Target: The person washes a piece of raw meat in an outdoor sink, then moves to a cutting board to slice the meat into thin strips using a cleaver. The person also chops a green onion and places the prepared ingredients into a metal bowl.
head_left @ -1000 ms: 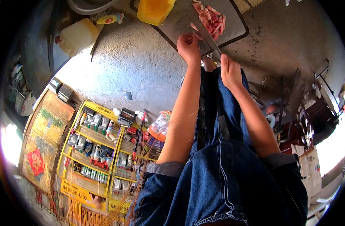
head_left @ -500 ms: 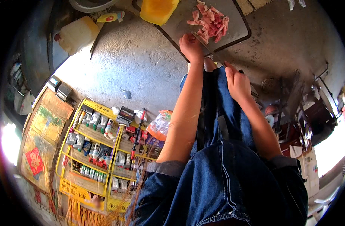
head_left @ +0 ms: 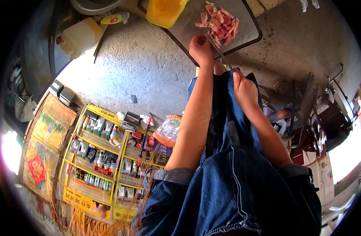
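Observation:
On a grey board with a dark rim [head_left: 251, 37] lies a heap of raw, pinkish-red meat strips [head_left: 222, 24]. My right hand [head_left: 244, 91] is closed around the handle of a knife [head_left: 223, 57], which slants from that hand up to the board's near edge. Beside the blade's far end is my left hand [head_left: 201, 49], its fingers curled together over the board next to the meat. Whatever lies under those fingers is hidden. Both hands are just beyond my knees.
A yellow plastic container [head_left: 164, 11] stands on the board's left part. Farther left are a whitish jug [head_left: 81, 36] and a yellow bottle [head_left: 115, 18]. A yellow rack [head_left: 98, 141] full of bottles fills the lower left. A basketball [head_left: 283, 113] lies at the right.
My right hand has shifted slightly left and toward me, drawing the knife with it. The left hand has barely moved, and the meat heap looks the same.

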The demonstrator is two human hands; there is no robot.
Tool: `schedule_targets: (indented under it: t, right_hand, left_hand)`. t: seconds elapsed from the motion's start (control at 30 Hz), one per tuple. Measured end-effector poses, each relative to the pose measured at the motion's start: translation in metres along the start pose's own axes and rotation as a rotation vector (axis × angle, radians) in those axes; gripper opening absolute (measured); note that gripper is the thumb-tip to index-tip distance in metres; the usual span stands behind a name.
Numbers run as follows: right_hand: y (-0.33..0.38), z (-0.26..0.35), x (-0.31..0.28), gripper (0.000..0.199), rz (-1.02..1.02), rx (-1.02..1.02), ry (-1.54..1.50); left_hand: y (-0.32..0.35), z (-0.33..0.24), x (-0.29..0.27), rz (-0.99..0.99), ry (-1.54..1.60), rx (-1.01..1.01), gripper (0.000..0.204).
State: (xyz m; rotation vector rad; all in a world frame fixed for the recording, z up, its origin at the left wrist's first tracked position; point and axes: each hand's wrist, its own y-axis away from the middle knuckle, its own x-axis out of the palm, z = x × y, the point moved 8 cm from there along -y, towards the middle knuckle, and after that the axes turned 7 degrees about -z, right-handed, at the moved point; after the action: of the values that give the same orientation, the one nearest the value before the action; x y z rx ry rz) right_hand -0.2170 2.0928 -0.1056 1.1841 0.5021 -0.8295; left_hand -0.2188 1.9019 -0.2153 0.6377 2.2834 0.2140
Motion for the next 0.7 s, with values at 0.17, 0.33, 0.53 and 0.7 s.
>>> schedule_targets:
  t: [0.17,0.33,0.53,0.7]
  right_hand:
    - [-0.001,0.005,0.0,0.047,0.013,0.013,0.043]
    - [-0.003,0.001,0.005,0.047,-0.008,0.004,0.086]
    - [-0.011,0.002,0.013,0.049,0.091,0.096,0.022]
    - [-0.028,-0.017,0.028,0.048,-0.009,0.04,0.007]
  left_hand:
    - [-0.001,-0.005,-0.003,0.003,0.033,-0.008,0.011]
    - [0.001,-0.01,-0.003,0.037,-0.001,-0.021,0.013]
    - [-0.001,-0.01,-0.004,0.025,-0.039,0.008,0.012]
    - [-0.004,0.006,0.005,-0.002,0.009,0.054,0.012]
